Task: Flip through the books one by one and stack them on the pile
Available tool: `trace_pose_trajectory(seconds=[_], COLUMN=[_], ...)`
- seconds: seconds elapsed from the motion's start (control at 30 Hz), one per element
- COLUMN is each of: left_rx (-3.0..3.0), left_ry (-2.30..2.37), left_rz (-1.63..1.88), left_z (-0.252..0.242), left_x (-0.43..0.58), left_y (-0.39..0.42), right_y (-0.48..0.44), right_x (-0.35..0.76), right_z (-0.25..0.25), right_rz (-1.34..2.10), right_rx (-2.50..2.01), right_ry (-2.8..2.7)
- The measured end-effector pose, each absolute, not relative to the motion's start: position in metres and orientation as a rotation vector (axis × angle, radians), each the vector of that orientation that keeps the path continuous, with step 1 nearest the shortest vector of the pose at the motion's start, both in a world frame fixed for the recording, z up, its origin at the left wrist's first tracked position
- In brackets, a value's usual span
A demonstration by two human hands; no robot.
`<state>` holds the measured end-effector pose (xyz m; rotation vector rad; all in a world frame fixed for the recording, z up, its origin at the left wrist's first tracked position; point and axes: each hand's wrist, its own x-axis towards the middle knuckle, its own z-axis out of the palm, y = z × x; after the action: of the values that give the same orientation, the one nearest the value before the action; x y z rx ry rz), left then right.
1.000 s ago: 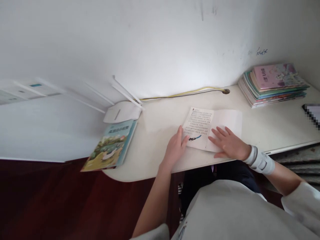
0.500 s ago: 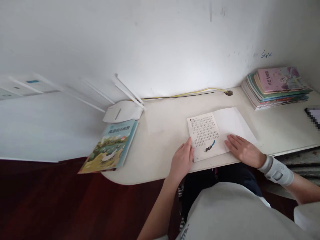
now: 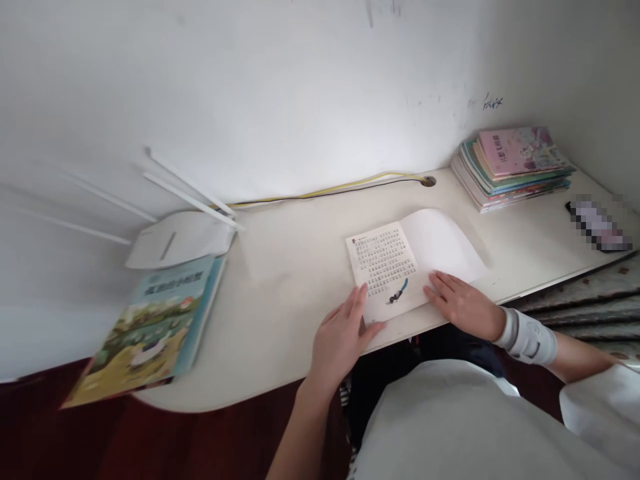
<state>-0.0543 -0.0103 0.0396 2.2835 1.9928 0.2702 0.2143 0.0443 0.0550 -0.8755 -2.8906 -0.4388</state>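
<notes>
An open book point(image 3: 383, 267) lies on the white desk point(image 3: 280, 267) in front of me. Its left page carries printed text and a small bird drawing with a blue tail; the right page is blank and curves up a little. At the lower left corner of the book, my left hand point(image 3: 343, 333) touches the edge, its fingers stretched and its thumb spread apart on the page's bottom margin. My right hand point(image 3: 465, 303) rests flat on the lower part of the blank page, close to the fold, with its fingers extended. A grey-white band circles the right wrist.
A picture book point(image 3: 150, 327) overhangs the desk's left end, beside a white router point(image 3: 183, 240) with several antennas. Cables run along the wall to a hole point(image 3: 429, 181). At the right stand a stack of books point(image 3: 515, 167) and a blurred-out phone point(image 3: 597, 225).
The view has swung to the right, so the desk things shift left. My left thumb has spread away from the fingers along the book's lower edge. The blank page bulges more.
</notes>
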Motion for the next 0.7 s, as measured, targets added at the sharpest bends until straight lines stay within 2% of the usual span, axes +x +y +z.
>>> trace_pose_trajectory(seconds=[0.17, 0.43, 0.7], left_rx=[2.416, 2.404, 2.391], left_ry=[2.004, 1.965, 2.05], left_rz=[0.293, 0.331, 0.306], left_z=[0.04, 0.039, 0.036], left_x=[-0.05, -0.049, -0.04], left_y=[-0.007, -0.024, -0.03], right_y=[0.049, 0.031, 0.135], right_x=[0.19, 0.171, 0.196], right_z=[0.06, 0.061, 0.079], right_rz=[-0.189, -0.153, -0.17], right_rx=[-1.051, -1.276, -1.39], right_ry=[-2.895, -2.856, -2.78])
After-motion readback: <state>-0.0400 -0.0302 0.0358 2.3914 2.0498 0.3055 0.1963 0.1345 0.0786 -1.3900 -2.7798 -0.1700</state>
